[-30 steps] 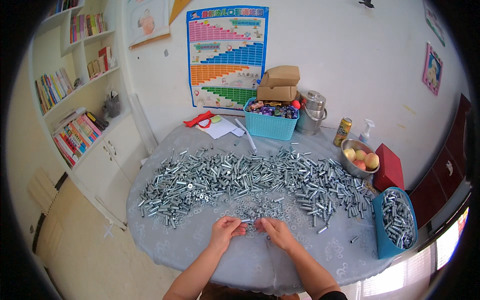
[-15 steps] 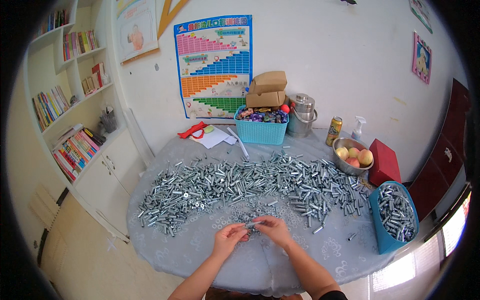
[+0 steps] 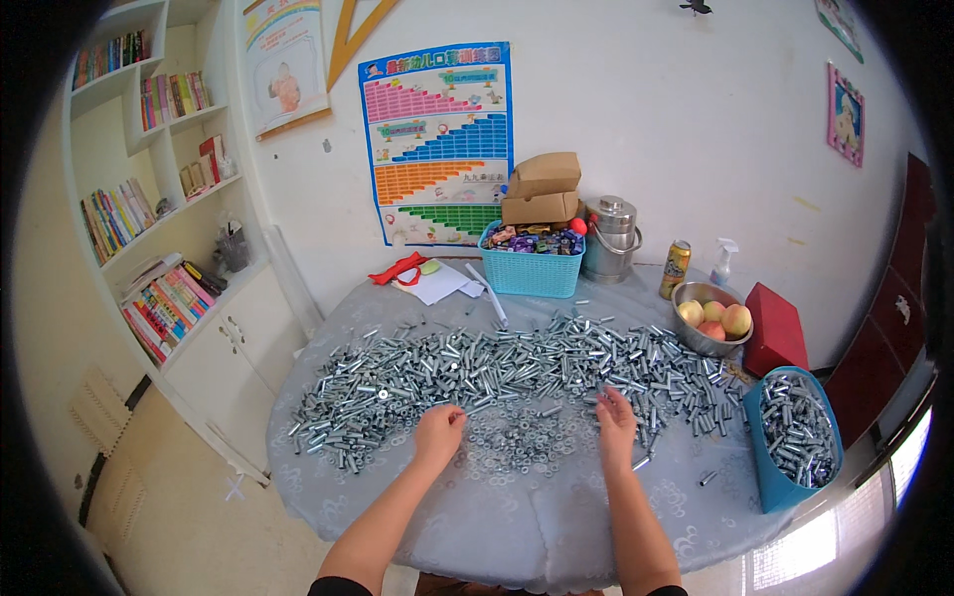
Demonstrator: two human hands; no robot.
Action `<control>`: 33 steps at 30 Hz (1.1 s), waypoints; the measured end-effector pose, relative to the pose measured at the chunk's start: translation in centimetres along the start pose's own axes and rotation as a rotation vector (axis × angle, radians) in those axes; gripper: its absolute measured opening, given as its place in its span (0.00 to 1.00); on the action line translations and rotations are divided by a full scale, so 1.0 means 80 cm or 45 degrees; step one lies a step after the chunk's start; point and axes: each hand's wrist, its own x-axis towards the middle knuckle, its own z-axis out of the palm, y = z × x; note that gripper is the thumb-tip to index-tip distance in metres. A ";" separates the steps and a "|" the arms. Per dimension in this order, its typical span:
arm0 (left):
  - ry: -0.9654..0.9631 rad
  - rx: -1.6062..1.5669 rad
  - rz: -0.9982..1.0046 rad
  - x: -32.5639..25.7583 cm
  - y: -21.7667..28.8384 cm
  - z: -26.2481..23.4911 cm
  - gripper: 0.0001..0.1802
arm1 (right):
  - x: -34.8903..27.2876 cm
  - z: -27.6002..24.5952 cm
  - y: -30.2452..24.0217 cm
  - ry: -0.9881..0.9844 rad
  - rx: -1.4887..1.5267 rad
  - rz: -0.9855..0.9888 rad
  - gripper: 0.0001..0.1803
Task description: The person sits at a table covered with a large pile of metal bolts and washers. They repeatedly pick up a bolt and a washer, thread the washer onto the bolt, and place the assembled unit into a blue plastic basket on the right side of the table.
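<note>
A wide heap of short silvery metal tubes [image 3: 477,363] stretches across the grey-covered table. In front of its middle lies a smaller pile of metal nuts and washers [image 3: 522,444]. My left hand [image 3: 440,434] is at the left side of this small pile, fingers curled together by the heap's front edge; anything inside them is hidden. To the right of the small pile, my right hand [image 3: 616,422] reaches to the heap's near edge with bent fingers close together. Whether a tube is between those fingertips is too small to make out. The hands are well apart.
A blue bin [image 3: 765,447] full of metal tubes stands at the table's right edge, a loose tube [image 3: 708,479] near it. Farther back are a red box [image 3: 775,333], a bowl of fruit [image 3: 711,343], a can [image 3: 675,268], a steel pot [image 3: 609,243] and a light-blue basket [image 3: 532,275].
My hands were together over the small pile, holding a tube between them. They have separated, left hand going left, right hand right and farther forward. The view has shifted slightly.
</note>
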 end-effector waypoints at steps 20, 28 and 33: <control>0.064 -0.440 -0.047 -0.020 0.018 0.020 0.06 | -0.020 0.033 -0.010 -0.544 -1.276 -0.619 0.14; -0.240 -1.779 -0.534 -0.058 0.017 0.025 0.06 | -0.024 0.036 -0.001 -0.508 -1.317 -0.709 0.11; -0.255 -1.872 -0.530 -0.065 0.014 0.024 0.06 | -0.025 0.038 -0.024 -0.390 -1.175 -0.515 0.09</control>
